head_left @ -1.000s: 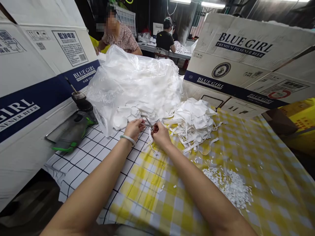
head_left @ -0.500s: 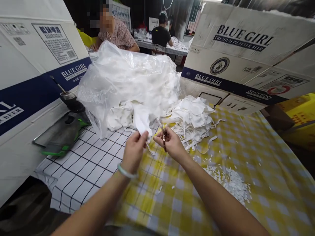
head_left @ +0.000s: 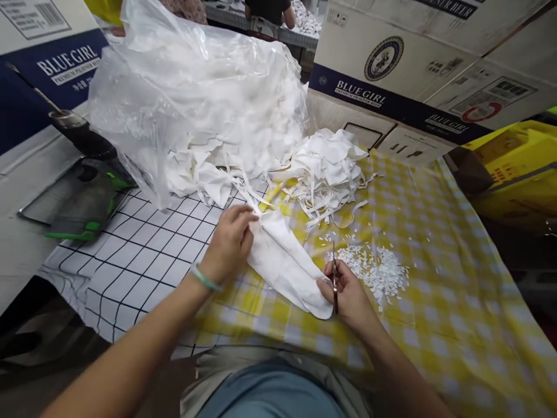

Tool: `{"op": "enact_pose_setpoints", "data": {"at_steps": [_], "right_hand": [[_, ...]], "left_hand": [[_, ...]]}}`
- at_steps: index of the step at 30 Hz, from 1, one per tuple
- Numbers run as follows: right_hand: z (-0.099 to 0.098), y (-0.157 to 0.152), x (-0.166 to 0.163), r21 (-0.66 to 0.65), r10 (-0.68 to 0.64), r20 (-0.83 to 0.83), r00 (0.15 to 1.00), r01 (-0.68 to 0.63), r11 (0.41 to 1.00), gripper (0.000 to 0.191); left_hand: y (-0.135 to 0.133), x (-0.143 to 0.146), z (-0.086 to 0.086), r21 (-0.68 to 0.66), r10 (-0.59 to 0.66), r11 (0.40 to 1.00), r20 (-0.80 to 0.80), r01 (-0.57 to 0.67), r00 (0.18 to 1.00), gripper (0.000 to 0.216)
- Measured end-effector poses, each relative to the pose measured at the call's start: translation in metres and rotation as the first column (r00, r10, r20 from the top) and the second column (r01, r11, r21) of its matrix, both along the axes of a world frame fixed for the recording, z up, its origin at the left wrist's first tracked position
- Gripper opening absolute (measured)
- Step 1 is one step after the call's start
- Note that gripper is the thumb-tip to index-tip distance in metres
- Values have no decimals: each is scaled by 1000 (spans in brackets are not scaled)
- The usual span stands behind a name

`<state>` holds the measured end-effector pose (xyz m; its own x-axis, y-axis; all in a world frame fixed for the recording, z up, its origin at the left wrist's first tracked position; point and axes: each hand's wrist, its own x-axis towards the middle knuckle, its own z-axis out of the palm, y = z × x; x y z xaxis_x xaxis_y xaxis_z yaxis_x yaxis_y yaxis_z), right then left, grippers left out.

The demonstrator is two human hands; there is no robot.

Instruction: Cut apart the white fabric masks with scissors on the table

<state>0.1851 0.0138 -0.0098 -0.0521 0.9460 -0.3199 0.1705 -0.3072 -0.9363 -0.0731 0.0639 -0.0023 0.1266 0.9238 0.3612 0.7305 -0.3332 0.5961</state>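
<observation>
A white fabric piece [head_left: 285, 264] lies stretched across the yellow checked tablecloth [head_left: 435, 302] between my hands. My left hand [head_left: 230, 244], with a pale bangle on the wrist, pinches its upper end. My right hand [head_left: 346, 293] holds its lower end and also grips small scissors [head_left: 334, 278], blades pointing up. Behind them a clear plastic bag [head_left: 195, 98] spills a big heap of white fabric pieces. A smaller pile of white pieces and strips [head_left: 326, 168] lies to the right of it.
White trimmings [head_left: 374, 273] are scattered right of my right hand. A black-grid cloth [head_left: 130, 255] covers the left side, with a grey-green tool [head_left: 82, 200] and a dark cup [head_left: 82, 133]. Cardboard beer boxes [head_left: 413, 69] wall in the table. Another person sits beyond them.
My hands pulled one white piece out of the heap and drew it toward me, spreading apart. The right hand moved down and right with the scissors. The view tilted downward.
</observation>
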Motion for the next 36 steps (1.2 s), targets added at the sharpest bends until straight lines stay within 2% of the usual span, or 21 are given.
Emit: {"op": "enact_pose_setpoints", "data": {"at_steps": [3, 5, 8, 10, 12, 14, 17, 19, 20, 22, 23, 24, 25, 27, 29, 32, 34, 36], "right_hand": [[-7, -1, 2, 41, -6, 81, 997, 3, 999, 31], [-9, -1, 4, 99, -52, 199, 979, 33, 995, 29], [-6, 1, 0, 249, -190, 318, 929, 111, 962, 30], [-2, 8, -15, 304, -210, 256, 944, 128, 944, 32], [0, 20, -39, 314, -170, 139, 976, 119, 942, 37], [-1, 37, -65, 340, -153, 45, 987, 129, 932, 42], [-1, 58, -89, 313, -115, -139, 984, 153, 937, 28], [5, 65, -89, 231, -25, -277, 961, 91, 969, 23], [11, 67, -85, 199, 35, -323, 946, 32, 979, 24], [27, 68, -69, 187, 167, -365, 916, -104, 977, 25], [37, 68, -60, 193, 236, -376, 896, -173, 966, 25], [47, 69, -52, 197, 297, -391, 871, -236, 951, 24], [56, 71, -45, 196, 349, -407, 844, -292, 936, 24], [71, 75, -39, 195, 425, -436, 794, -377, 905, 22], [78, 79, -42, 204, 478, -462, 747, -435, 877, 21], [70, 80, -58, 178, 539, -516, 666, -532, 828, 24], [56, 75, -71, 120, 534, -573, 622, -581, 805, 29], [41, 67, -79, 90, 496, -616, 612, -570, 816, 36]], "left_hand": [[56, 0, -7, -56, -176, 984, -88, 172, 980, 50], [86, 8, -10, -111, -291, 954, -137, 277, 947, 52], [115, 19, -7, -172, -403, 911, -183, 375, 897, 28], [120, 24, 2, -180, -432, 898, -200, 401, 879, 15], [111, 26, 16, -153, -425, 904, -210, 399, 881, 12], [91, 25, 34, -110, -403, 915, -216, 388, 889, 11], [49, 15, 60, -67, -349, 937, -193, 342, 917, 6], [21, 3, 72, -182, -329, 933, -76, 311, 941, 4], [9, -3, 76, -296, -326, 900, 31, 321, 945, 4], [-11, -13, 81, -513, -289, 758, 290, 403, 912, 13], [-20, -16, 82, -566, -248, 689, 402, 452, 882, 19], [-28, -17, 82, -581, -204, 651, 486, 488, 850, 23], [-35, -16, 83, -574, -171, 644, 537, 506, 826, 26], [-47, -9, 87, -541, -154, 663, 578, 518, 801, 27], [-55, 1, 93, -500, -193, 675, 590, 543, 784, 25], [-60, 16, 101, -412, -275, 706, 590, 576, 759, 24], [-58, 24, 102, -313, -316, 791, 527, 525, 789, 23], [-54, 30, 98, -181, -330, 877, 447, 446, 831, 21]]}}
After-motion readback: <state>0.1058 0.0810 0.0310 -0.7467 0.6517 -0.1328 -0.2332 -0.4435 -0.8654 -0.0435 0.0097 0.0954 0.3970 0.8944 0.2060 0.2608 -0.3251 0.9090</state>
